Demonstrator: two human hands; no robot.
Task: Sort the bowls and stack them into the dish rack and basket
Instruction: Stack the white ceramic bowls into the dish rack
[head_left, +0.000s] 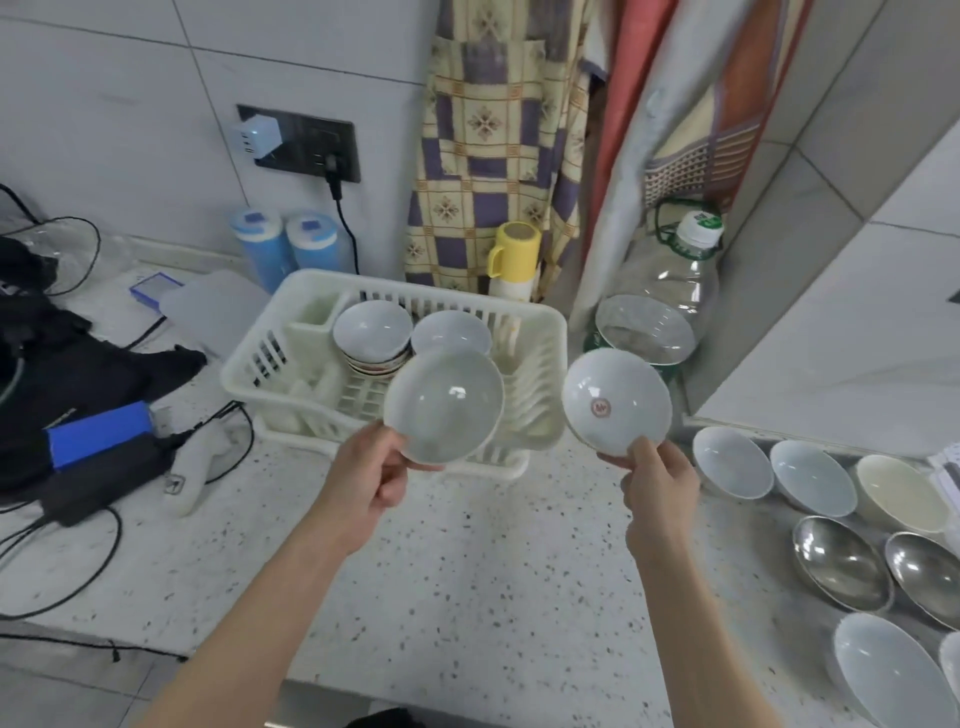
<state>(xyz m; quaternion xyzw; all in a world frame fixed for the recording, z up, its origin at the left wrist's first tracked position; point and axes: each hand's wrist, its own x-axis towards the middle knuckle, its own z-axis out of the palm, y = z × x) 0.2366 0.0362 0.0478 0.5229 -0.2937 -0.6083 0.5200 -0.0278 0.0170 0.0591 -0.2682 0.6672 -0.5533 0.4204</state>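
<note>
Both hands' fingers (641, 452) pinch white bowls (444, 405).

both hands raised: left hand (371, 475) and right hand (657, 480) pinching.

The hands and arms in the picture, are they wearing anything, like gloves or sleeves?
No gloves. The left hand and right hand are bare, and both forearms are uncovered down to the bottom edge of the picture, with no sleeve showing. I see no watch, ring or bracelet on either one.
</note>
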